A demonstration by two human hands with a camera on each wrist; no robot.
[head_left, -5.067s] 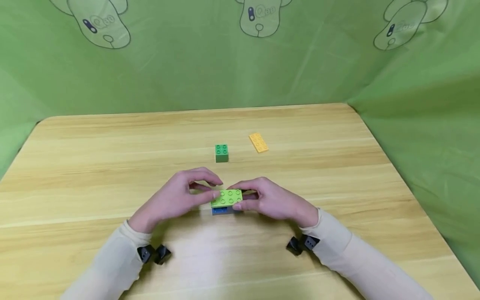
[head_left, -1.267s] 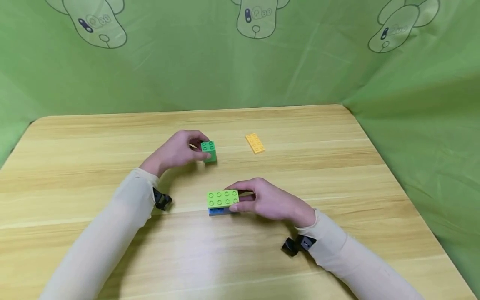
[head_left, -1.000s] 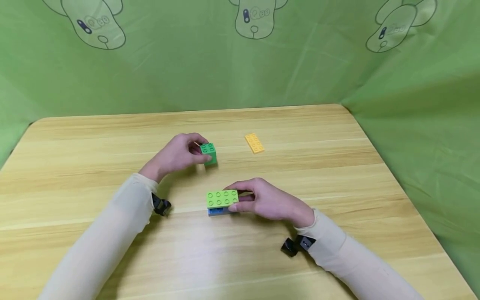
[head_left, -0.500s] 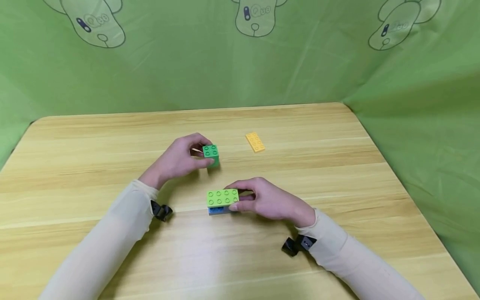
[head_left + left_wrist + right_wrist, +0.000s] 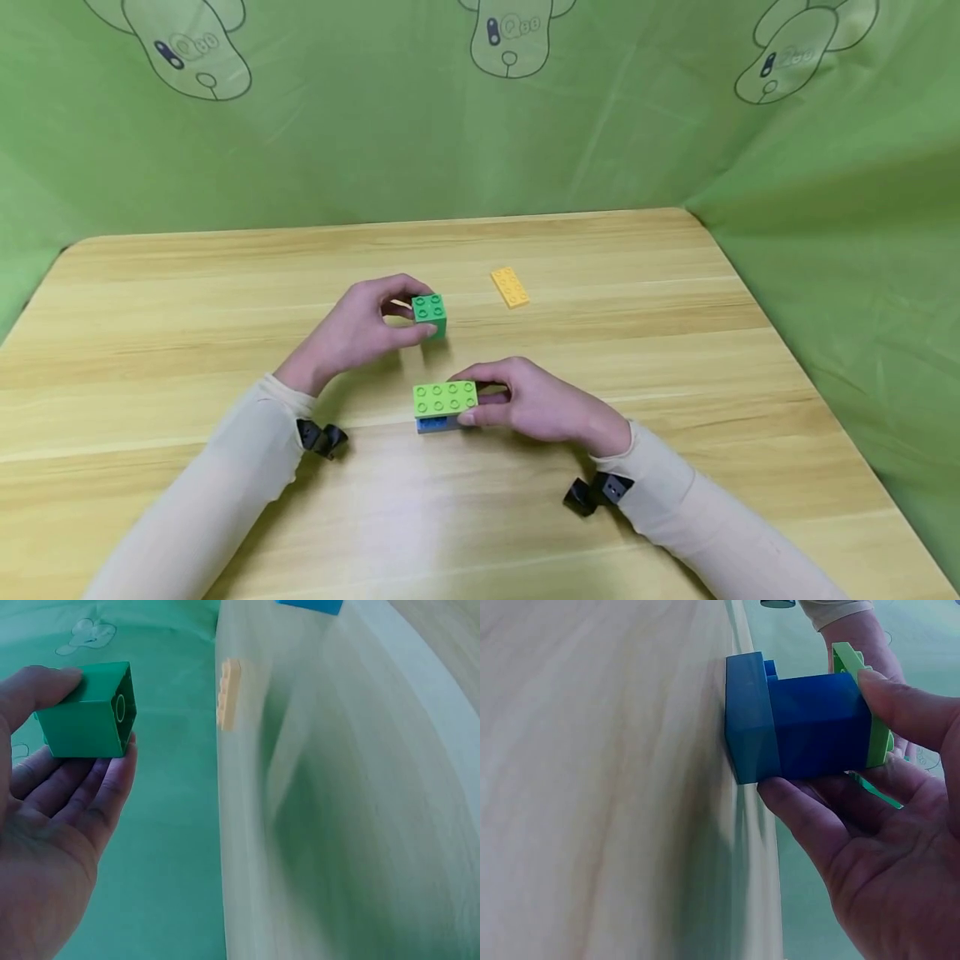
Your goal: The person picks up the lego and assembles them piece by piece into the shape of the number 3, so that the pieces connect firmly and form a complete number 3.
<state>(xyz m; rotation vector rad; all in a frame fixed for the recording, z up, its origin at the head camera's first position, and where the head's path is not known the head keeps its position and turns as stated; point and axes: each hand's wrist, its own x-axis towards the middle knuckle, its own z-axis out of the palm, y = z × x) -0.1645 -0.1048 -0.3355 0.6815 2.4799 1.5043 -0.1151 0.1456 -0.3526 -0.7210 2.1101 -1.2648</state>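
My left hand [image 5: 362, 327] pinches a green two-by-two building brick [image 5: 430, 315] between thumb and fingers. In the left wrist view, the same green brick [image 5: 86, 720] is held clear of the table, its hollow underside showing. Nearer to me, my right hand [image 5: 542, 400] grips the right end of a small stack. A lime-green studded plate [image 5: 444, 398] tops it, overhanging to the left. Beneath, the right wrist view shows a dark blue brick [image 5: 821, 724] on a lighter blue brick [image 5: 750, 720] at the bottom. The green brick is apart from the stack, just behind it.
A flat orange studded plate [image 5: 510, 287] lies on the wooden table [image 5: 637, 333], behind and to the right of the green brick. Green cloth [image 5: 375, 125] hangs along the table's back and right edges.
Earlier both hands were at the stack; my left hand has since let go and picked up the green brick. During the last second it brought that brick slightly nearer and rightward. My right hand stays put.
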